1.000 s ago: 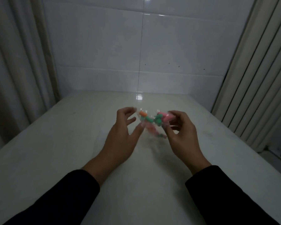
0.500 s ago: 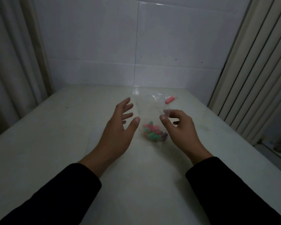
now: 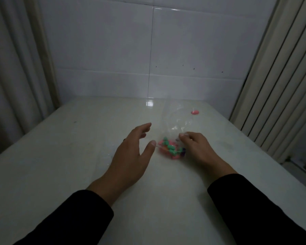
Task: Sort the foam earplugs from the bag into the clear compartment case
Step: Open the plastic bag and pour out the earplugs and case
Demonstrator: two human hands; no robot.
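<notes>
A clear plastic bag (image 3: 175, 119) lies on the white table (image 3: 69, 156), its far end lifted and see-through. Several pink and green foam earplugs (image 3: 170, 149) are bunched in its near end. One pink earplug (image 3: 195, 112) sits alone farther back on the right. My right hand (image 3: 200, 149) pinches the bag's edge between thumb and fingers, just right of the bunch. My left hand (image 3: 131, 156) hovers left of the bag with fingers spread, holding nothing. No compartment case is in view.
A white tiled wall (image 3: 148, 50) closes off the far side of the table. Pale curtains hang on the left (image 3: 16, 68) and on the right (image 3: 281, 76). The table's right edge runs close to the right curtain.
The bag, held up between both hands a second ago, has come down onto the table. My left hand let go and spread its fingers. One pink earplug has ended up farther back.
</notes>
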